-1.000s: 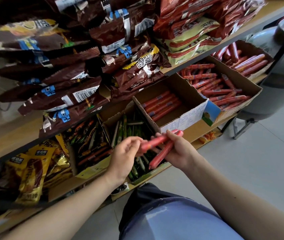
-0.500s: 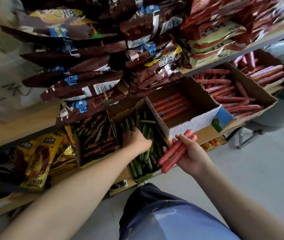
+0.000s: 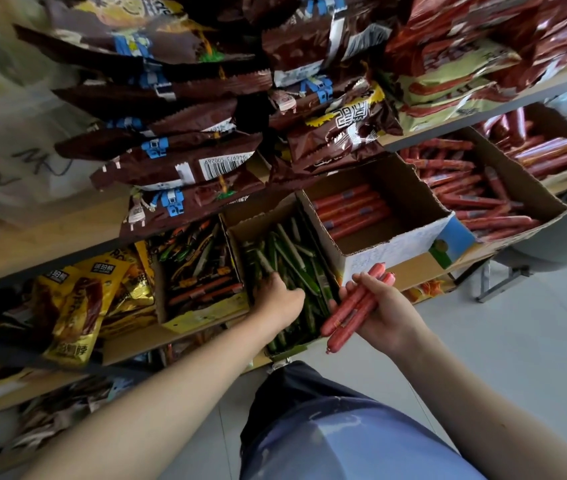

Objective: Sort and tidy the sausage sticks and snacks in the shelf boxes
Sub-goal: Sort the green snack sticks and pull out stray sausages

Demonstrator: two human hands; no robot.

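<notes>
- The right grip (image 3: 391, 315) is closed round a small bundle of red sausage sticks (image 3: 353, 311). The sticks lie across its fingers and palm on a slant. Their upper ends pass its fingertips, and their lower ends stick out free below and to its left.
- The left grip (image 3: 277, 299) is down in the green-stick box (image 3: 237, 233), knuckles up, with its fingertips buried among the green sticks (image 3: 290, 252). I cannot tell whether it grasps one.
- The two grips are near each other but apart, with the front right corner of the green-stick box between them.
- Just above the right grip stands the white-fronted box (image 3: 389, 259). A neat row of red sausages (image 3: 349, 209) lies at its back.
- Further up and to the right of the right grip, a larger cardboard box (image 3: 524, 192) holds a loose heap of sausages (image 3: 472, 199).
- Just left of the left grip is a box of mixed sticks (image 3: 199, 268), with yellow snack bags (image 3: 78, 306) beyond it.
- Above both grips, brown snack bags (image 3: 171, 161) overhang the upper shelf.
</notes>
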